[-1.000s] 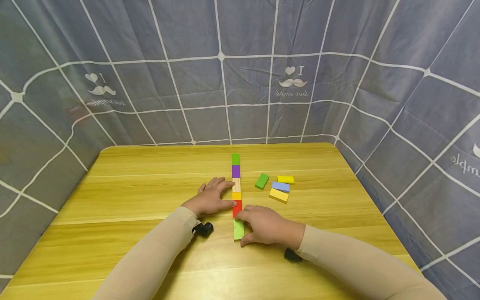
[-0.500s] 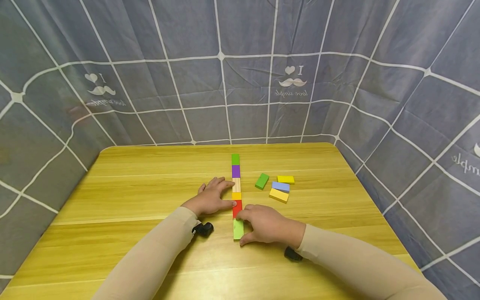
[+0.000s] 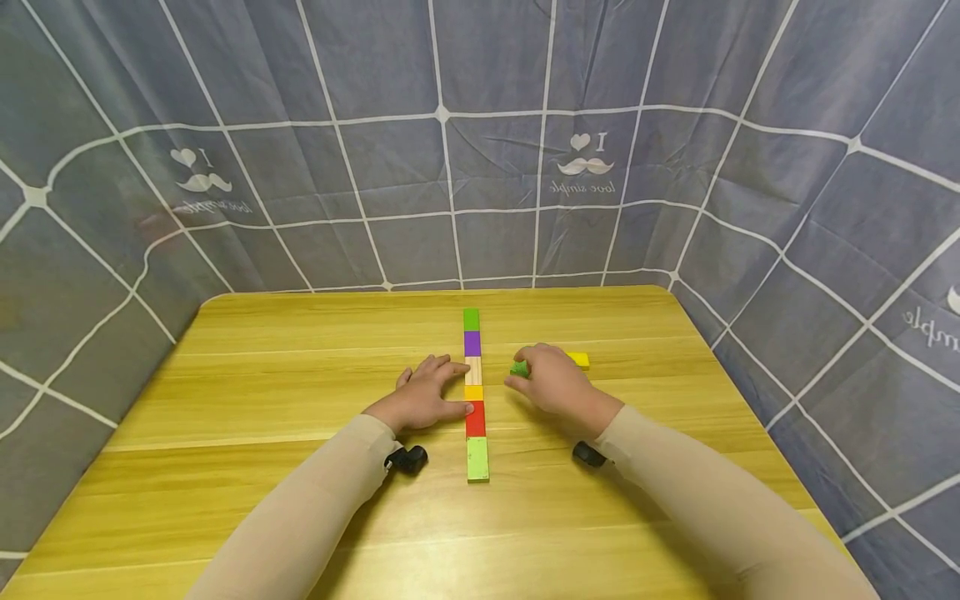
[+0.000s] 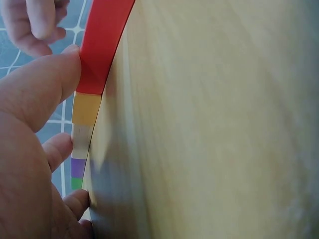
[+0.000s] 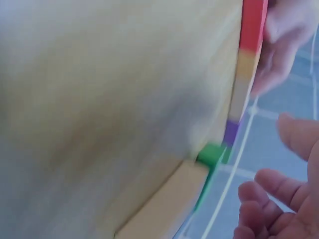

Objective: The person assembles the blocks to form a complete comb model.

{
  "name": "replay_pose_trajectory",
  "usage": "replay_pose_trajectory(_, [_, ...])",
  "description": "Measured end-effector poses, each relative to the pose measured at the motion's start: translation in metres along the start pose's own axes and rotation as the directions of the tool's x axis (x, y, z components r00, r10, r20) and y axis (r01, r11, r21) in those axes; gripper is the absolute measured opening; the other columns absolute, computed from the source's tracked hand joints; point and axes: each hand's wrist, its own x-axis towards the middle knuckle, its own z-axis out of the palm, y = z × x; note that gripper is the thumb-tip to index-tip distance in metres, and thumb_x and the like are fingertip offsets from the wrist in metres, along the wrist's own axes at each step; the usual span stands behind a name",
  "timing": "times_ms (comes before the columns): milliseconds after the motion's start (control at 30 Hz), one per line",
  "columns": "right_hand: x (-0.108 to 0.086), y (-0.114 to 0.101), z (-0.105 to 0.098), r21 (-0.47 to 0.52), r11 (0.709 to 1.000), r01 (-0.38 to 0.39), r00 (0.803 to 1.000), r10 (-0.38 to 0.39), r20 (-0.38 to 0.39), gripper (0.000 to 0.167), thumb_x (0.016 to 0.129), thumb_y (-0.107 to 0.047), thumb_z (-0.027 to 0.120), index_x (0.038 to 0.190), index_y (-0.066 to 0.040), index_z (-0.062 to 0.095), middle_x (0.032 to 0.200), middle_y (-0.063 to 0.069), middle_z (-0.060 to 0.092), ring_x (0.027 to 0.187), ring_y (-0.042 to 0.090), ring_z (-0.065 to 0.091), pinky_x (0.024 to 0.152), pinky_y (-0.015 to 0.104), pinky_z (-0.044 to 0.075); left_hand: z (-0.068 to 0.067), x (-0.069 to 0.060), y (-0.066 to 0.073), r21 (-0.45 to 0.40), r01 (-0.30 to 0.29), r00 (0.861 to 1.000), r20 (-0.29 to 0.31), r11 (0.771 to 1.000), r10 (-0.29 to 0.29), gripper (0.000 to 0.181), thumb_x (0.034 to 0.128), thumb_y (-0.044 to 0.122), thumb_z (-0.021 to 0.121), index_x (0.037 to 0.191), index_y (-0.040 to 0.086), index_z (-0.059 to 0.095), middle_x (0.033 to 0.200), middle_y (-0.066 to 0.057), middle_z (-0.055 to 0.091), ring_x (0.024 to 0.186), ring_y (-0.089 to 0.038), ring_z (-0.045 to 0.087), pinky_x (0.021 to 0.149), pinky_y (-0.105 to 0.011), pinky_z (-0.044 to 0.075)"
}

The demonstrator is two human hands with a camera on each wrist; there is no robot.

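A straight row of coloured blocks lies on the wooden table: dark green [image 3: 471, 319], purple [image 3: 472, 343], plain wood [image 3: 473, 372], orange [image 3: 473, 392], red [image 3: 476, 421] and light green [image 3: 477, 460]. My left hand [image 3: 423, 396] rests on the row's left side, thumb touching the red block and index finger touching the plain wood one. Over the loose blocks to the right hovers my right hand [image 3: 555, 379], fingers loosely bent, near a loose green block [image 3: 519, 368]. The right wrist view shows a gap between those fingers and the loose green block [image 5: 209, 155].
A loose yellow block [image 3: 579, 360] shows partly behind the right hand. In the right wrist view a tan-looking block [image 5: 164, 204] lies beside the green one. Grey curtains [image 3: 495, 167] with white lines surround the table [image 3: 300, 350] at back and sides.
My right hand has left the red and light green blocks and moved away and rightward over the loose blocks, covering some. The left hand has stayed in place.
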Motion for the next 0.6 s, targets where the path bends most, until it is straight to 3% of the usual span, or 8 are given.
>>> replay_pose_trajectory(100, [0.012,0.011,-0.003,-0.011,0.997,-0.078,0.997,0.078,-0.023,0.047,0.099,-0.040,0.073,0.127,-0.003,0.068,0.107,0.009,0.072,0.091,0.022,0.062,0.085,0.040,0.055,0.000,0.000,0.000,-0.005,-0.002,1.000,0.000,1.000,0.002,0.077,0.0934,0.058,0.071,0.160,0.030,0.043,0.175,-0.011,0.023,0.165,-0.039,0.008,0.127,-0.070,0.002])
replay_pose_trajectory(233, [0.021,0.016,-0.005,-0.027,0.988,-0.153,0.988,0.153,0.003,0.055,0.100,-0.044,0.072,0.132,-0.001,0.065,0.109,0.010,0.072,0.092,0.023,0.062,0.086,0.040,0.055,0.000,-0.001,-0.002,-0.009,-0.006,1.000,0.001,1.000,0.006,0.077,0.0939,0.058,0.071,0.160,0.030,0.043,0.175,-0.011,0.023,0.165,-0.039,0.008,0.127,-0.070,0.002])
replay_pose_trajectory(600, [0.030,0.016,-0.001,-0.045,0.977,-0.208,0.977,0.209,0.036,0.069,0.095,-0.051,0.073,0.140,0.000,0.061,0.116,0.013,0.073,0.091,0.023,0.061,0.081,0.038,0.053,-0.002,-0.001,-0.005,-0.012,-0.020,1.000,0.000,1.000,0.020,0.078,0.0927,0.060,0.070,0.160,0.031,0.043,0.175,-0.011,0.023,0.165,-0.038,0.008,0.126,-0.071,0.002])
